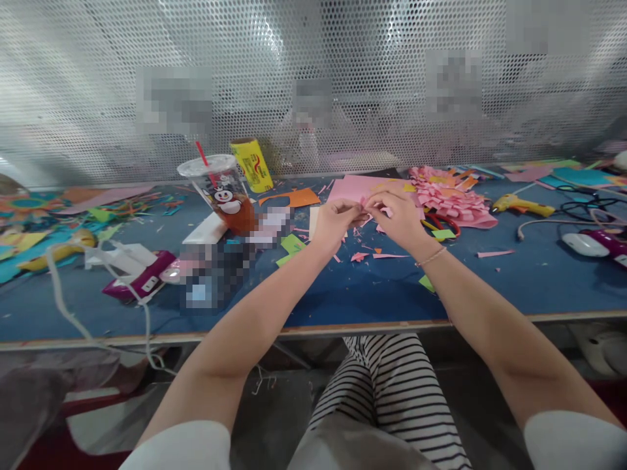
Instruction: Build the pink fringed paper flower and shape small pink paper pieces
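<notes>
Above the middle of the blue table, my left hand (337, 220) and my right hand (394, 214) meet at the fingertips. Both are closed in a pinch on a small piece of pink paper (364, 203), mostly hidden by the fingers. Behind them lies a pink paper sheet (350, 188). A pink paper flower (448, 196) with many curled strips sits just right of my right hand, and the red and yellow handles of a pair of scissors (448, 225) show beneath it. Pink paper scraps (360, 256) are scattered below my hands.
A plastic cup of brown drink (235, 202) with a red straw stands to the left, before a yellow tube (252, 164). Yellow glue guns (524, 205) lie at both sides, with cables and purple power strips (140, 277). Perforated metal panelling (362, 98) rises behind the table.
</notes>
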Motion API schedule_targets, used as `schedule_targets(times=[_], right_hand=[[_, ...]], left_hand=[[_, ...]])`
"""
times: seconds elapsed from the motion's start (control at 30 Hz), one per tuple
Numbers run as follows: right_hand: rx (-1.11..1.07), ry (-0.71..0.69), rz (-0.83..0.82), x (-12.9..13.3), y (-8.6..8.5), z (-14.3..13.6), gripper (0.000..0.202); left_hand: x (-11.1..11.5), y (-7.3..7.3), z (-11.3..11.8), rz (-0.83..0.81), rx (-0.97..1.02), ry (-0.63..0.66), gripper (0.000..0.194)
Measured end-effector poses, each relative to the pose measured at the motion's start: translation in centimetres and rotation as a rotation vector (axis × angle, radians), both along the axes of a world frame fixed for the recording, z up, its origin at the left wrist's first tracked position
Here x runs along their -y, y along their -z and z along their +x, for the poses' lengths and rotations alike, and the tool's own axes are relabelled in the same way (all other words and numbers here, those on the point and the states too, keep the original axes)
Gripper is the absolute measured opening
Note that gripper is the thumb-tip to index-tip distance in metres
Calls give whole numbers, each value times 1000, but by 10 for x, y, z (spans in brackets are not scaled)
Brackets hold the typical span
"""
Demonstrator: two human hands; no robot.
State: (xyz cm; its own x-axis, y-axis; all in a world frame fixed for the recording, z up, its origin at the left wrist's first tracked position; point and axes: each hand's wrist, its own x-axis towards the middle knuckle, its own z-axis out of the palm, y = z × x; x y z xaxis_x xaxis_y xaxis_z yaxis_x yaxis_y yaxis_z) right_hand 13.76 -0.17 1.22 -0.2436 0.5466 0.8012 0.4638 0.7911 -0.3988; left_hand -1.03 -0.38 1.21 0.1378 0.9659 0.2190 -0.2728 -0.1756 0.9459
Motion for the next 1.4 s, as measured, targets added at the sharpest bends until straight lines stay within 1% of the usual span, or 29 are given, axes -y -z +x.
schedule_targets(times=[0.17, 0.3, 0.37, 0.6, 0.77, 0.9, 1.07, 1.17, 1.3, 1.4], right_hand=[[-175, 27, -110, -4, 2, -2, 1], [-292, -39, -238, -5, 3, -5, 3], [-325, -58, -269, -5, 4, -6, 4], [-375, -62, -289, -3, 1, -6, 8], [-385, -62, -300, -1, 0, -8, 8], [-390, -49, -286, 0, 1, -9, 8], [-425, -62, -269, 0, 2, -9, 8], [-433, -75, -267, 0, 3, -9, 8], [-436, -57, -290, 1, 4, -12, 10], [-454, -83, -293, 1, 4, -13, 13]], left_hand=[[-1, 0, 0, 44, 7, 49, 19], [-3, 0, -1, 34, 11, 97, 22], [-3, 0, -1, 26, 13, 113, 21], [0, -1, 1, 29, 57, 129, 18], [2, -2, 2, 44, 37, 124, 17], [0, 1, 2, 70, 28, 101, 17], [-1, 4, 3, 79, 93, 87, 17], [0, 3, 3, 41, 122, 73, 15], [1, 1, 4, -60, 166, 43, 10], [2, 0, 3, -103, 192, 35, 9]])
